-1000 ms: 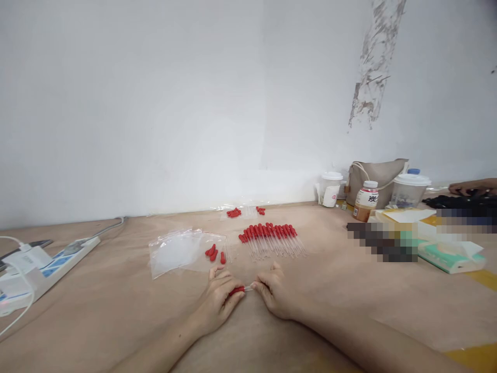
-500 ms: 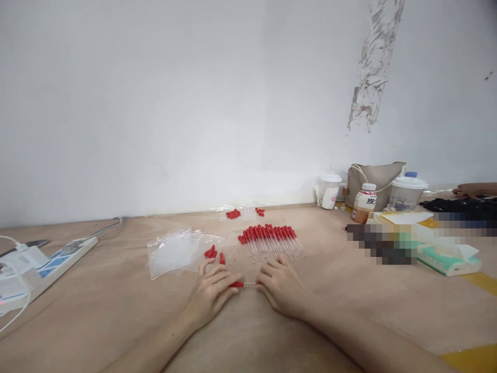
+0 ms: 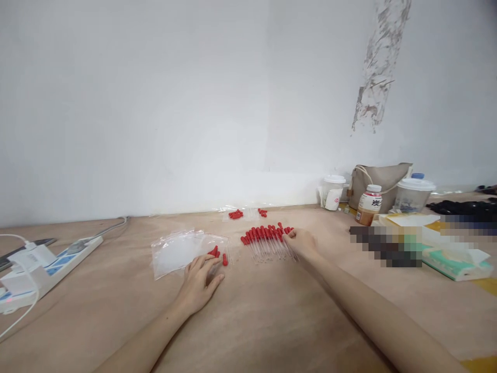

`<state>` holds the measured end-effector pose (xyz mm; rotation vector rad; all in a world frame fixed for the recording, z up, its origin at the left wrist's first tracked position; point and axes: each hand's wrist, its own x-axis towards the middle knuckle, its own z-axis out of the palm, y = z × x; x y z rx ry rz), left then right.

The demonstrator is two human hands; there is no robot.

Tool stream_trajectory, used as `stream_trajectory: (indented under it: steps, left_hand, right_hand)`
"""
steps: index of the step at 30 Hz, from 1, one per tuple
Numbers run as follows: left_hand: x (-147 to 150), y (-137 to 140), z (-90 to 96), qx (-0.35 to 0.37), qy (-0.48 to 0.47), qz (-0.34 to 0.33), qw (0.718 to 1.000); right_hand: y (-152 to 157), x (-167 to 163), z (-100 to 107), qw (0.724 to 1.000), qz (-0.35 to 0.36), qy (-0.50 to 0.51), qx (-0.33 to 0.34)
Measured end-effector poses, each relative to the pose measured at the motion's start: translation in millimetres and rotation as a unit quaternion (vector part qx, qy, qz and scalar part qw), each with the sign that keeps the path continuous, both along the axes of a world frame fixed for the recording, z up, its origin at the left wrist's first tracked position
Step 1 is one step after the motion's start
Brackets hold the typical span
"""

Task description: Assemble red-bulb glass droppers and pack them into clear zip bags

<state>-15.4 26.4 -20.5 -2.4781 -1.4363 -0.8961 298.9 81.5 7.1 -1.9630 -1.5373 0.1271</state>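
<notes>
My right hand (image 3: pixel 303 242) pinches a dropper at the right end of a row of glass droppers (image 3: pixel 267 243) with red rubber bulbs. Its fingers partly cover the last pieces there. My left hand (image 3: pixel 201 285) lies with fingers apart and thumb out, its fingertips beside a few loose red rubber bulbs (image 3: pixel 224 259). A few thin clear glass tubes (image 3: pixel 230 256) lie just right of these bulbs. Under and behind the left fingers are flat clear zip bags (image 3: pixel 174 254).
Against the wall lie bags with red bulbs (image 3: pixel 236 214) and tubes. A white power strip (image 3: pixel 58 269) with cables is at left. On the right stand a lidded cup (image 3: pixel 333 192), a drink bottle (image 3: pixel 369 204), a grey bag (image 3: pixel 378 178), another cup (image 3: pixel 413 196) and a green tissue pack (image 3: pixel 446 256).
My right hand has moved away from me and right, to the row's end. My left hand has let go of the red-bulbed dropper and moved slightly left, its fingers spreading.
</notes>
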Motion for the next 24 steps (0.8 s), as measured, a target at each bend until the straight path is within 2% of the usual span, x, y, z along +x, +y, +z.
stream_trajectory:
  steps: [9, 14, 17, 19, 22, 24]
  left_hand:
    - [0, 0, 0.2, -0.002, -0.012, -0.007, 1.0]
    - [2, -4, 1.7, 0.011, -0.024, -0.009, 1.0]
    - [3, -5, 4.9, 0.018, -0.034, 0.023, 0.999]
    - [2, 0, 8.0, 0.014, -0.047, 0.054, 0.997]
    - [-3, 14, 13.0, -0.02, -0.066, 0.101, 0.992]
    - [-7, 27, 15.6, -0.046, -0.077, 0.112, 0.99]
  right_hand:
    - [2, -5, -10, 1.0, 0.008, -0.004, -0.008]
    - [-11, -12, -7, 0.997, 0.03, -0.047, 0.048]
    - [-21, -29, -6, 0.986, 0.081, -0.104, 0.099]
    - [-27, -45, -5, 0.977, 0.127, -0.134, 0.108]
    - [-31, -74, -3, 0.965, 0.188, -0.157, 0.096]
    - [-29, -94, 0, 0.966, 0.197, -0.156, 0.069]
